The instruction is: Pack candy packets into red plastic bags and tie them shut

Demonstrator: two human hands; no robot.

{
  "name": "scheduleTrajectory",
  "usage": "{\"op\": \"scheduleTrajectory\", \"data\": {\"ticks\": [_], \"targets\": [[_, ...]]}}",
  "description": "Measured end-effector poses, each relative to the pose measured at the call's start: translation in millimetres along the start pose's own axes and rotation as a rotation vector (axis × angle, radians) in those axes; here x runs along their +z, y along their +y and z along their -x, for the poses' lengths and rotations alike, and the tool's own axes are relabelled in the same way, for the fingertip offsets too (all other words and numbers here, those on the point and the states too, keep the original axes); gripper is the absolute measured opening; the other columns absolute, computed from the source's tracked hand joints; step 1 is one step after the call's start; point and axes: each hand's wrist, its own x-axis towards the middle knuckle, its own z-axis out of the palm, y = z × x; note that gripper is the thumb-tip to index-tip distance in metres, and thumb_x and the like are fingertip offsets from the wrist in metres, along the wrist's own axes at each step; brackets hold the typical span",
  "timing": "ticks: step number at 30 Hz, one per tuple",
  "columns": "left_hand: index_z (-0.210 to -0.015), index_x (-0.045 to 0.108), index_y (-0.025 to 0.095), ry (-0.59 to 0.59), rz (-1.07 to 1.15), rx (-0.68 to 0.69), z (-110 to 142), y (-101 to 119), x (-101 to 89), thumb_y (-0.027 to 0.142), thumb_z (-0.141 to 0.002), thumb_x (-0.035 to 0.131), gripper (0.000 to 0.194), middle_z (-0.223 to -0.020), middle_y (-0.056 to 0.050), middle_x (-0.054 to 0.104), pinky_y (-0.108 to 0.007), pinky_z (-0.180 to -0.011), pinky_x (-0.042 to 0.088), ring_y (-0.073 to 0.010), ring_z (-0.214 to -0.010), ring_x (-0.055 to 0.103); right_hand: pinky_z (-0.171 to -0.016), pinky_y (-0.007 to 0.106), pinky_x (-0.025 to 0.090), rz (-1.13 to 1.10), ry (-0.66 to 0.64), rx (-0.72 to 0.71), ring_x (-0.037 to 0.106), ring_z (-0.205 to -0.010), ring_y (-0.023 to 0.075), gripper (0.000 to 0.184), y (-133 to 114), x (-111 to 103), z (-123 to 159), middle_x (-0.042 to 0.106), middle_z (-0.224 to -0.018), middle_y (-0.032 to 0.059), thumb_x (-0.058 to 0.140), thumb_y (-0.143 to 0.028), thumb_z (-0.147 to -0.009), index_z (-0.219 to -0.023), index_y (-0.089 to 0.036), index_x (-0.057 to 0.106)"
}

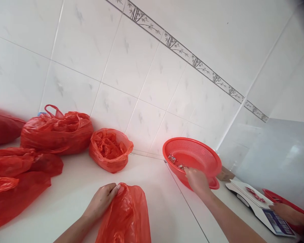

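Currently, the left hand (102, 199) is pinching the mouth of a red bag (133, 212) toward the counter's (164, 192) near edge. The right hand (197, 179) is sitting at wrapped pieces (172, 158) inside a red basket (204, 157) by the back edge; I cannot tell whether its fingers are grasping any.

Left hand (102, 198) pinches — right hand (198, 179) stretched farther out.

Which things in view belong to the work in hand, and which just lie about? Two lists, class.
Part of the work:
left hand, pinching a red bag
right hand, inside the red basket
small patterned pieces there

Seemingly outside it:
bulging bag with handle
round open bag
crumpled bags, far left
cardboard box
scale, another person's hand at it
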Motion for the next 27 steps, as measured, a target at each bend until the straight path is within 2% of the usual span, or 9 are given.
{"op": "scheduleTrajectory", "data": {"ticks": [4,8,10,13,19,23,25,27], "targets": [[-0.061,0.035,0.022,-0.013,0.018,-0.023,-2.1,-1.8,0.3,0.059,-0.085,0.032,0.044,-0.059,0.003,0.041,-0.024,-0.055,0.032,-0.0162,-0.059,0.041,-0.050,0.026,0.021,0.028,-0.045,-0.043,0.051,-0.054,0.0141,0.028,-15.1,-16.4,25.2,0.057,-0.062,0.0004,0.044,0.004,-0.072,-0.075,-0.018,0.060],[-0.061,0.038,0.022,-0.040,0.039,-0.049,-2.8,-1.9,-0.2,0.059,-0.085,0.034,0.044,-0.060,0.003,0.044,-0.023,-0.054,0.033,-0.0163,-0.060,0.044,-0.050,0.025,0.024,-0.123,-0.121,-0.111,0.051,-0.056,0.0124,0.019,-41.0,-36.6,51.7,0.056,-0.063,-0.0012,0.047,-0.002,-0.075,-0.071,-0.019,0.055],[-0.061,0.037,0.022,-0.047,0.039,-0.055,-2.6,-2.0,-0.5,0.059,-0.085,0.034,0.044,-0.060,0.003,0.044,-0.023,-0.054,0.033,-0.0161,-0.059,0.044,-0.050,0.024,0.025,-0.214,-0.171,-0.122,0.051,-0.056,0.0118,0.016,-48.9,-37.2,61.2,0.057,-0.064,-0.0017,0.047,-0.006,-0.079,-0.072,-0.020,0.054],[-0.061,0.035,0.022,-0.046,0.034,-0.047,-2.5,-3.8,-0.8,0.059,-0.085,0.035,0.044,-0.060,0.003,0.044,-0.024,-0.054,0.033,-0.0159,-0.060,0.043,-0.050,0.024,0.027,-0.257,-0.233,-0.079,0.053,-0.057,0.0125,0.013,-49.2,-23.9,71.4,0.060,-0.066,-0.0018,0.050,-0.010,-0.081,-0.074,-0.020,0.054],[-0.062,0.036,0.022,-0.032,-0.020,-0.038,-4.0,-7.9,-1.4,0.059,-0.086,0.034,0.044,-0.061,0.003,0.046,-0.024,-0.057,0.036,-0.0165,-0.061,0.045,-0.053,0.024,0.031,-0.227,-0.304,0.010,0.059,-0.064,0.0153,0.014,-19.0,15.5,82.6,0.065,-0.071,-0.0008,0.054,-0.009,-0.079,-0.078,-0.021,0.061],[-0.062,0.042,0.022,-0.019,-0.046,-0.022,-4.4,-10.1,-1.4,0.056,-0.087,0.035,0.043,-0.061,0.003,0.051,-0.025,-0.058,0.040,-0.0174,-0.062,0.050,-0.055,0.024,0.033,-0.200,-0.324,0.079,0.062,-0.067,0.0176,0.016,10.6,30.4,87.5,0.066,-0.074,0.0017,0.053,-0.009,-0.080,-0.085,-0.020,0.064],[-0.071,0.052,0.022,0.005,-0.024,-0.017,-6.0,-13.3,-0.3,0.054,-0.087,0.038,0.038,-0.072,0.001,0.060,-0.027,-0.065,0.044,-0.0195,-0.071,0.057,-0.055,0.025,0.036,-0.195,-0.330,0.116,0.062,-0.067,0.0184,0.016,27.0,35.2,95.7,0.067,-0.075,0.0027,0.050,-0.012,-0.082,-0.088,-0.019,0.064],[-0.092,0.058,0.023,0.107,-0.001,-0.023,-8.5,-17.2,1.9,0.051,-0.085,0.044,0.032,-0.092,-0.002,0.065,-0.031,-0.076,0.047,-0.0224,-0.086,0.061,-0.056,0.026,0.039,-0.200,-0.334,0.150,0.064,-0.070,0.0199,0.021,44.6,39.7,109.8,0.068,-0.079,0.0043,0.046,-0.016,-0.084,-0.093,-0.019,0.064]]}}
